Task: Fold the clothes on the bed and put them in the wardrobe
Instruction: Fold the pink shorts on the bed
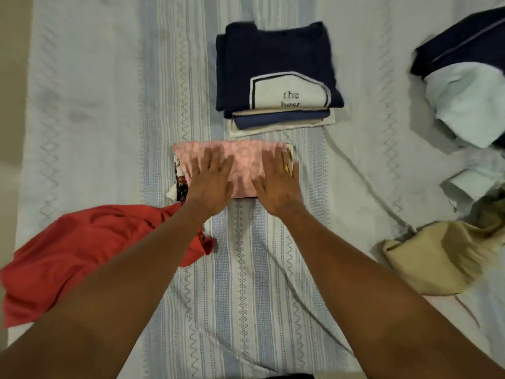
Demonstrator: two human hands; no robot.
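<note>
A folded pink patterned garment lies on the bed in the middle of the view. My left hand presses flat on its left half with fingers spread. My right hand, wearing a ring, presses flat on its right half. Just beyond it sits a stack of folded clothes with a navy shirt with a white print on top. A red garment lies crumpled at the near left, partly under my left forearm.
A beige garment lies crumpled at the near right. Pale blue and navy clothes are heaped at the far right edge. The bedcover is white with blue patterned stripes. The bed's left edge runs along the frame's left side.
</note>
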